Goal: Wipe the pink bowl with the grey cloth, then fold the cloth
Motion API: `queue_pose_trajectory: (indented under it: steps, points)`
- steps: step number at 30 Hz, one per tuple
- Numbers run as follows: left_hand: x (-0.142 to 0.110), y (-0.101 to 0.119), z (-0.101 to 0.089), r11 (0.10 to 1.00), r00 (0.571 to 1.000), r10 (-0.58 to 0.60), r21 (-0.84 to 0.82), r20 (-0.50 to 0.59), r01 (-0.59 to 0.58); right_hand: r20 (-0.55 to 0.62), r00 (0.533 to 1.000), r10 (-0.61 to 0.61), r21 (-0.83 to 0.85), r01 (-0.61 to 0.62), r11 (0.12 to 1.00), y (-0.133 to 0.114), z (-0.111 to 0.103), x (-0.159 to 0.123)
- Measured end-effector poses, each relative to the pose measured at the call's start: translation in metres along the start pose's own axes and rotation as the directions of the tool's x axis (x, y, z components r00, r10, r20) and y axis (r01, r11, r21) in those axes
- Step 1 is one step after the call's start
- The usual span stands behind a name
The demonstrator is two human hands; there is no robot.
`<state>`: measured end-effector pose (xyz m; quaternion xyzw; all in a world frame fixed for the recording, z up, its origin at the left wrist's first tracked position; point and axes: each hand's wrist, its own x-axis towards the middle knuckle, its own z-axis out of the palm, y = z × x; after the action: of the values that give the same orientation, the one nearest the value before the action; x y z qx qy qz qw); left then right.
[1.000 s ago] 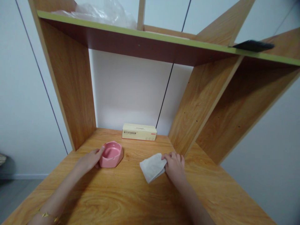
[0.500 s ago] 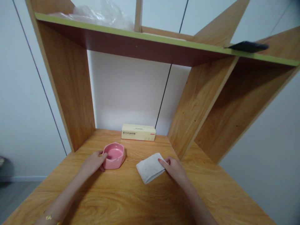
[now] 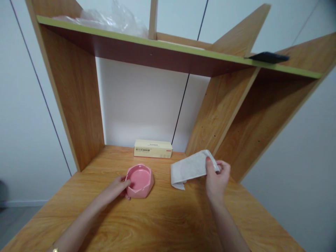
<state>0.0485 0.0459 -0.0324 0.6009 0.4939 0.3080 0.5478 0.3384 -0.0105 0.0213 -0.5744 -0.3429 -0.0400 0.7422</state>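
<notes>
Gripping, left side: left hand point(image 3: 114, 190) on the pink dish point(image 3: 140, 179), thumb over the left rim, other fingers against the outer side, closed narrow on it.
Pink dish: upright on the table point(image 3: 157, 224), left of the middle of the view; faceted outside, round hollow.
Gripping, right side: right hand point(image 3: 218, 178) pinching the white cloth point(image 3: 189, 168) at its right end, thumb on the face towards the viewer, fingers narrow.
White cloth: right end raised, left end drooping and curled under; contact of that end with the table cannot be told.
Spacing: dish and cloth apart, bare table showing between them.
Carton point(image 3: 153, 148): cream, dark printed characters, lying lengthwise at the back of the table, before the white wall point(image 3: 144, 101).
Shelf point(image 3: 131, 38): green-edged, above the table; clear plastic bag point(image 3: 112, 19) at its left, dark flat object point(image 3: 269, 57) at its right front edge, identity unclear.
Bracelet point(image 3: 55, 250): gold-coloured, on the left wrist, cut off by the lower edge of view.
</notes>
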Motion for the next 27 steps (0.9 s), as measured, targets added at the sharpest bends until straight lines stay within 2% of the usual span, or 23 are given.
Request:
queue_pose_trajectory:
  steps: [2,4,6,8,11,14,16,18,19,21,23,25,27]
  points:
    - [-0.002,0.002,0.001,1.0,0.997,0.0,-0.03,0.077,0.002,-0.012,1.0,-0.028,0.051,0.028,0.998,-0.021,0.002,0.003]
    - [-0.006,0.004,0.001,0.999,0.991,-0.007,-0.05,0.134,0.014,0.038,0.998,-0.048,0.091,0.044,0.995,-0.035,0.007,-0.001]
    - [-0.01,0.005,0.002,0.998,0.988,-0.002,-0.058,0.157,0.011,0.129,0.99,-0.052,0.127,0.036,0.991,-0.041,0.015,-0.012]
    - [-0.012,0.006,0.003,0.999,0.986,0.011,-0.046,0.164,-0.003,0.261,0.965,-0.016,0.157,-0.026,0.987,-0.04,0.024,-0.028]
    - [-0.011,0.002,0.006,1.0,0.988,0.021,-0.004,0.155,-0.02,0.475,0.878,0.06,0.146,-0.146,0.978,-0.032,0.035,-0.058]
    - [-0.006,-0.003,0.009,0.999,0.991,0.021,0.04,0.134,-0.026,0.6,0.798,0.052,0.115,-0.15,0.982,-0.023,0.04,-0.084]
    - [-0.003,-0.007,0.011,0.997,0.993,0.014,0.069,0.121,-0.022,0.694,0.719,0.042,0.108,-0.162,0.981,-0.019,0.043,-0.095]
    - [0.0,-0.01,0.012,0.995,0.994,0.004,0.098,0.109,-0.015,0.783,0.621,0.044,0.105,-0.202,0.974,-0.016,0.044,-0.102]
    - [0.001,-0.01,0.013,0.994,0.994,0.0,0.111,0.105,-0.011,0.807,0.588,0.048,0.104,-0.222,0.97,-0.015,0.045,-0.104]
    - [0.003,-0.011,0.014,0.991,0.996,-0.009,0.133,0.093,-0.004,0.805,0.589,0.066,0.099,-0.243,0.965,-0.011,0.046,-0.105]
    - [0.004,-0.011,0.015,0.988,0.998,-0.011,0.152,0.064,0.001,0.769,0.633,0.087,0.082,-0.232,0.969,-0.006,0.046,-0.104]
    - [0.004,-0.012,0.016,0.985,0.999,0.0,0.17,0.034,-0.006,0.728,0.679,0.089,0.025,-0.157,0.987,0.0,0.046,-0.104]
    - [0.004,-0.012,0.017,0.98,1.0,0.022,0.198,0.002,-0.022,0.71,0.699,0.085,-0.084,-0.036,0.996,0.004,0.046,-0.104]
